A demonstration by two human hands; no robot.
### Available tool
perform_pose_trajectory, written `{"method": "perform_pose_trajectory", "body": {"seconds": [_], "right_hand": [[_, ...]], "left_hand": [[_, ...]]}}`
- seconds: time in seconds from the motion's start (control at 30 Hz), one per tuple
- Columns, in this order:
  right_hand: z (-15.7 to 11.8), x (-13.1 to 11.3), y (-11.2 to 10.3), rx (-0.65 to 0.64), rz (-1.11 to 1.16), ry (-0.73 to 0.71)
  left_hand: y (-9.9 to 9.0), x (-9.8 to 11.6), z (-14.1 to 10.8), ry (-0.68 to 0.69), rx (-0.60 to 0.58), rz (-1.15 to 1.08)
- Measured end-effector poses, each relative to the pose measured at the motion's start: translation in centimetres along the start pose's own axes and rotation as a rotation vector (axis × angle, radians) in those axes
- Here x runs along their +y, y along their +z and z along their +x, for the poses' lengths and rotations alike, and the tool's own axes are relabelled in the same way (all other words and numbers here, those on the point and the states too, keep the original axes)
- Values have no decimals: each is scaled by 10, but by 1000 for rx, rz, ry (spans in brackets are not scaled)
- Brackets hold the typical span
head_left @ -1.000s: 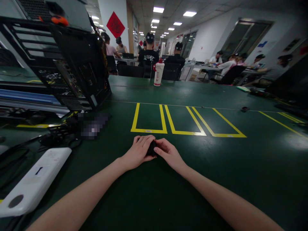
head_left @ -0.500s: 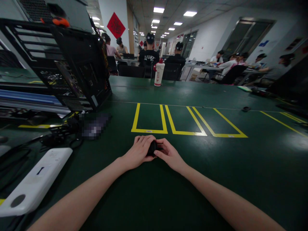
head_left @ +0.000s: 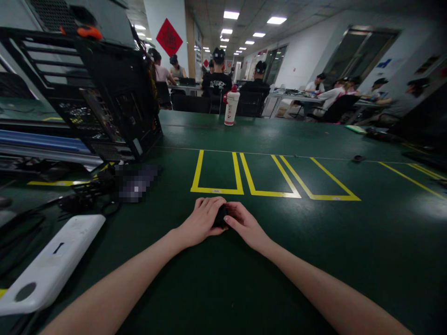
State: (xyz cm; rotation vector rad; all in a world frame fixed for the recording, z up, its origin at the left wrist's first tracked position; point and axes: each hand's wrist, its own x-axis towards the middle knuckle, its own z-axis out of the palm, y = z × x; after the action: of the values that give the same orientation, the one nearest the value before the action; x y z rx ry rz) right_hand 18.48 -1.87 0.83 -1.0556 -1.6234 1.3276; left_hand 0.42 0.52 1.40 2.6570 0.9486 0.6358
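Observation:
My left hand (head_left: 202,218) and my right hand (head_left: 246,224) meet on the green table (head_left: 349,242), just in front of me. Both close around a small black object (head_left: 220,216) held between them; most of it is hidden by my fingers, so I cannot tell what it is. Just beyond my hands lie yellow tape rectangles (head_left: 216,174) marked on the table.
An open black computer case (head_left: 104,93) stands at the left, with dark cables (head_left: 87,197) in front of it. A white flat device (head_left: 52,265) lies near left. A white bottle (head_left: 230,107) stands at the far edge. Several people sit at tables behind.
My hands stay together on the small black object; my right fingers shift slightly over it. Nothing else has moved.

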Motion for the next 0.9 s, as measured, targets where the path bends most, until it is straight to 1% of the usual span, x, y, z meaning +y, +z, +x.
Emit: {"method": "perform_pose_trajectory", "body": {"seconds": [0.07, 0.23, 0.43, 0.6, 0.73, 0.83, 0.9], "right_hand": [[0, -1, -1, -19, -9, -2], [-2, -6, -1, -77, 54, -30], [-1, -4, 1, -36, 66, -11], [1, 0, 0, 0, 41, 16], [1, -1, -2, -30, 57, 47], [-1, -4, -3, -64, 86, 17], [-1, -4, -2, -62, 102, -16]], "left_hand": [[0, 0, 0, 2, 2, 5], [1, -1, -1, -2, -6, 16], [1, 0, -1, -2, -2, 31], [-6, 5, 0, -19, -34, 20], [-10, 8, 0, -38, -40, -2], [-8, 7, 0, -42, -41, -7], [-5, 5, 1, -37, -36, -9]]}}
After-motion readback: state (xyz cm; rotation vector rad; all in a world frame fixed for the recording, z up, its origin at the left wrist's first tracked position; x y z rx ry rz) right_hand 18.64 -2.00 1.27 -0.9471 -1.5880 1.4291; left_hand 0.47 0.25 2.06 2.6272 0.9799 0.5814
